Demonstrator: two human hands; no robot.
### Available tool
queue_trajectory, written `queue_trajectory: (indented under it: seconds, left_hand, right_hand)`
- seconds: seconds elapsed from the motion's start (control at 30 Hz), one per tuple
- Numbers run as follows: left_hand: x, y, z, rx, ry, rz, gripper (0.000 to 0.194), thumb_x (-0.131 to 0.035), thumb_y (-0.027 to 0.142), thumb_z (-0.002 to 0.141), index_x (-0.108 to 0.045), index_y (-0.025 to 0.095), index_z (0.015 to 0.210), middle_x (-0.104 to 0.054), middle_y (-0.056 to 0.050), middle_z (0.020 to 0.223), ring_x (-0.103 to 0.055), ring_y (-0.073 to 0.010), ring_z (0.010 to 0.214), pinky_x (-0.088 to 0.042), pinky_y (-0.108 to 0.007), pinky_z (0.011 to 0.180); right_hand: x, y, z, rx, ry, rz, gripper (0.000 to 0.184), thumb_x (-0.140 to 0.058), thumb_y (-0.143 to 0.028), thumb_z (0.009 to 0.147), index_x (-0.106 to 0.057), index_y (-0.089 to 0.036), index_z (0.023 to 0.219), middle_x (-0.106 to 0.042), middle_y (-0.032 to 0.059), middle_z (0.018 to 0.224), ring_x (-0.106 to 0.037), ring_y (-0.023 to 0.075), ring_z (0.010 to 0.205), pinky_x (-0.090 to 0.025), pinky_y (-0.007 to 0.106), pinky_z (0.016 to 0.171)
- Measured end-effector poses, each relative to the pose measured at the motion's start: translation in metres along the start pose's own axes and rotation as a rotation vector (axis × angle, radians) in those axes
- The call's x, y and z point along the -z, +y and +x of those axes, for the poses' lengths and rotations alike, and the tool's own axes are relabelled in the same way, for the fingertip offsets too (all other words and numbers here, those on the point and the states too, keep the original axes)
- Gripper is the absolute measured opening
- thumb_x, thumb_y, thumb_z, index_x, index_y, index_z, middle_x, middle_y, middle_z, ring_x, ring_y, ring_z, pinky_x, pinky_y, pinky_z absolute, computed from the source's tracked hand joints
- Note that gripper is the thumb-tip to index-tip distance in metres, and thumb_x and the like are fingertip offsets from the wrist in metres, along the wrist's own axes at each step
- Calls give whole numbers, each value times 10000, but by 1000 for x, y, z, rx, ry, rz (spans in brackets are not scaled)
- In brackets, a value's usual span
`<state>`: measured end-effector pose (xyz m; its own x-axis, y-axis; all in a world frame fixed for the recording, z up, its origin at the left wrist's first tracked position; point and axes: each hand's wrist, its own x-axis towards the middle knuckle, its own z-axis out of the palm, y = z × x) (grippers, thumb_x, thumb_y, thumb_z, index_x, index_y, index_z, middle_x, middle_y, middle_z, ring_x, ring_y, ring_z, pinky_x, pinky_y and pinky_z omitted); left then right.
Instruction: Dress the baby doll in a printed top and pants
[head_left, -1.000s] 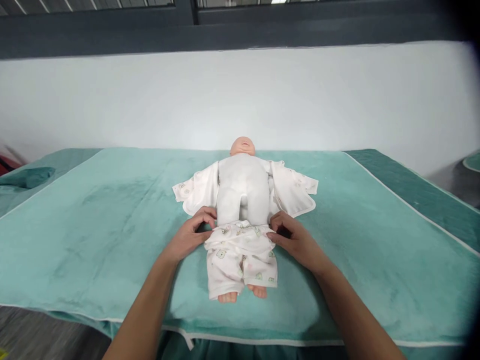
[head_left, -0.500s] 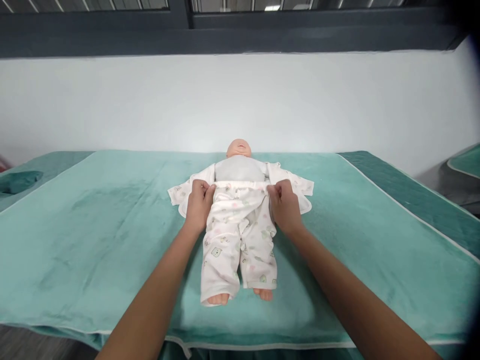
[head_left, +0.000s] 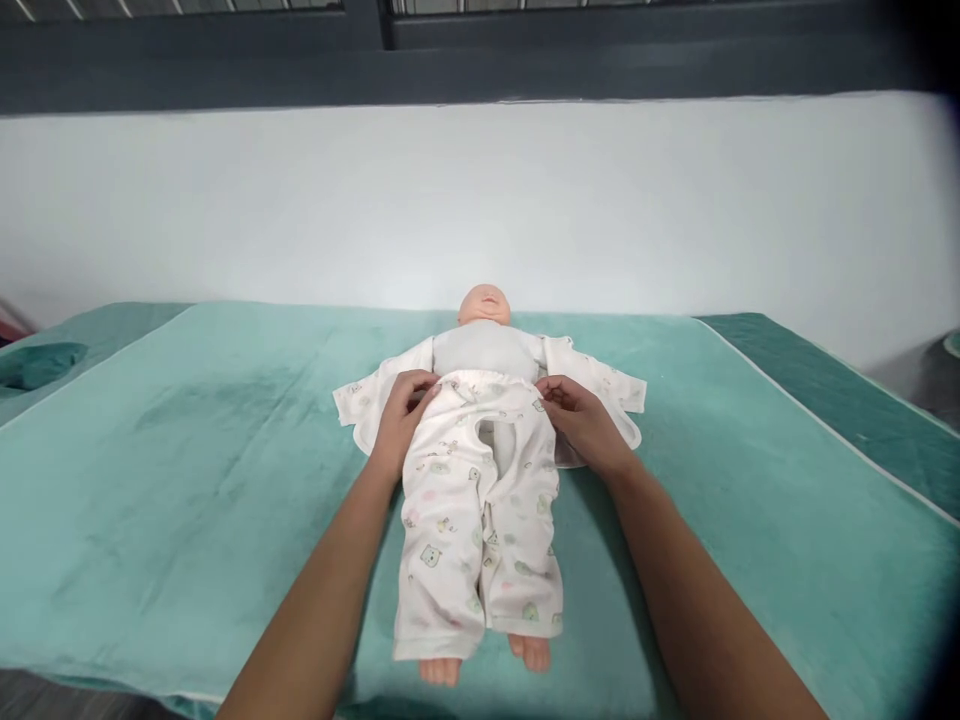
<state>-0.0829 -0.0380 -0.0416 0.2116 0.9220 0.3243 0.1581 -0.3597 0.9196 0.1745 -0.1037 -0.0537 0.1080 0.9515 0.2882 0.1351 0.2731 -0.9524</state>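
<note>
A baby doll [head_left: 484,303] lies on its back, head toward the wall and feet toward me. White printed baby pants [head_left: 442,520] cover its legs and reach its waist, with a gap at the crotch. My left hand [head_left: 405,415] has its curled fingers and thumb on the waistband's left side. On the opposite side, my right hand [head_left: 585,420] grips the waistband's edge between thumb and fingers. The exact fingertip contact is partly hidden. A matching white jacket [head_left: 600,385] lies spread open under the doll, its sleeves out to both sides. The doll's grey torso [head_left: 484,350] is bare between the jacket's halves.
A light green padded cover [head_left: 187,480] lies under the doll. Darker green fabric [head_left: 825,400] borders it on the right, and a green folded piece [head_left: 45,362] sits at the far left. Behind rises a white wall [head_left: 480,200] below a dark window frame [head_left: 225,65].
The pants now lie smoother and straighter, with the crotch gap more open. My hands have loosened from tight pinches at the waistband. The view has shifted slightly.
</note>
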Motion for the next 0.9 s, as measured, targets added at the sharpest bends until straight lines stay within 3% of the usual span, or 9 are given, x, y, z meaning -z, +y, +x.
queue_trajectory:
  seconds: [0.1, 0.17, 0.27, 0.4, 0.53, 0.63, 0.77, 0.9]
  left_hand:
    - [-8, 13, 1, -77, -20, 123, 271, -678, 418, 822, -634, 223, 1005, -547, -58, 1200, -539, -213, 1158, -443, -302, 929]
    - [-14, 24, 1, -82, -21, 231, 263, -723, 413, 778, -606, 220, 912, -556, -48, 1165, -548, -212, 1118, -437, -300, 900]
    - [-19, 37, 4, -114, -20, 394, 250, -682, 391, 811, -526, 206, 751, -578, -24, 1020, -561, -186, 968, -409, -290, 829]
    - [-17, 30, 26, -17, 121, 445, 208, -549, 291, 866, -469, 210, 692, -508, 32, 703, -476, -152, 718, -336, -283, 681]
    - [-13, 1, 47, 199, 206, 263, 310, -609, 333, 806, -397, 204, 620, -434, 49, 634, -426, -134, 679, -322, -264, 653]
    - [-12, -14, 44, 214, 204, 191, 247, -620, 330, 777, -441, 203, 663, -463, 55, 666, -436, -126, 684, -346, -253, 669]
    - [-6, -10, 28, 251, 162, 160, 152, -641, 325, 733, -565, 195, 759, -587, 28, 772, -518, -146, 753, -385, -259, 701]
    - [2, 4, 17, 368, 10, 75, 309, -675, 461, 736, -666, 174, 852, -694, -42, 893, -599, -212, 826, -443, -312, 742]
  right_hand:
    - [-8, -6, 1, 289, 87, -189, 139, -634, -360, 881, -563, -242, 855, -576, 80, 1238, -522, 242, 1207, -419, 378, 989]
    - [-14, -11, 4, 355, 82, -295, 106, -550, -342, 936, -517, -252, 891, -591, 89, 1275, -533, 243, 1218, -410, 394, 1007]
    - [-17, -20, 18, 230, 101, -531, 107, -473, -365, 964, -495, -261, 955, -683, 72, 1015, -623, 253, 916, -447, 382, 816]
    - [-19, -31, 52, 147, 101, -781, 127, -487, -374, 926, -513, -250, 930, -588, 12, 695, -518, 226, 630, -352, 339, 659]
    - [-24, -29, 69, 38, 39, -479, 129, -574, -370, 870, -521, -254, 855, -487, -54, 573, -453, 171, 580, -334, 297, 628]
    - [-25, -22, 60, -17, 76, -257, 192, -663, -400, 813, -567, -234, 803, -552, -40, 685, -492, 151, 666, -365, 278, 646]
    - [-23, -20, 46, -26, 150, -233, 270, -717, -422, 777, -548, -219, 718, -493, -45, 680, -445, 133, 667, -344, 270, 627]
    - [-19, -24, 43, -90, 134, -344, 455, -672, -553, 805, -440, -213, 611, -405, -50, 606, -375, 129, 624, -304, 282, 591]
